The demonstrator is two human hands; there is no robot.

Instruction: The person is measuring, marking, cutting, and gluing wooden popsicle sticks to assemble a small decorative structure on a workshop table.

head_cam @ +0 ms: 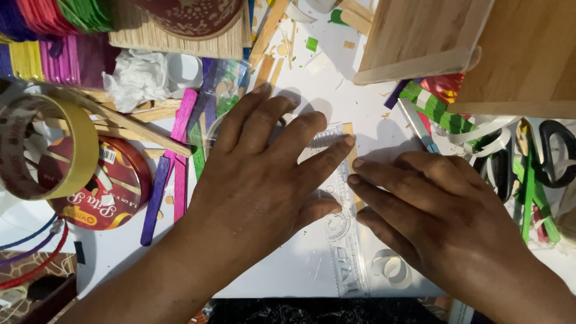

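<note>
My left hand (264, 174) lies flat with fingers spread on a clear plastic ruler (342, 240) that rests on a white sheet (282, 270). My right hand (438, 216) presses down beside it, fingertips touching the ruler's right edge and a plain wooden craft stick (348, 129) that pokes out from under the ruler. Neither hand grips anything; both press flat.
Coloured craft sticks (180, 150) lie left of my hands. A yellow tape roll (78, 150) and a red ribbon spool (114, 192) sit at the far left. Black scissors (552, 156) and green sticks are at right. Wooden stick panels (420, 42) stand at the top.
</note>
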